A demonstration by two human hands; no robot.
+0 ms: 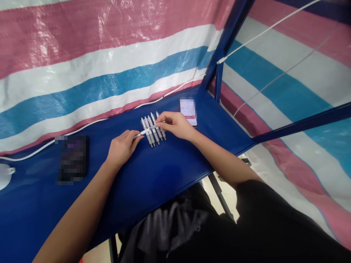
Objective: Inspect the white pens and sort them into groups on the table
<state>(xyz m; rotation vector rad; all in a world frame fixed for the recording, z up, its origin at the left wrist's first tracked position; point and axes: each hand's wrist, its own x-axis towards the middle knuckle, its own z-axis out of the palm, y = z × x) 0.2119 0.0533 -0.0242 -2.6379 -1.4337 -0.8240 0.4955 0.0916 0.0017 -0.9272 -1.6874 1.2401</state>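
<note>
Two bare hands meet over my blue table. My left hand, knuckles up and fingers curled, pinches one end of a white pen; my right hand, reaching in from the right with wrist bent, grips the other end. That pen lies crosswise over a row of pens on the tabletop, near a phone.

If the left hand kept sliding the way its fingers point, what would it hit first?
Probably the row of white pens lying side by side just beyond the left hand, which already pinches one pen crosswise with the right hand.
</note>
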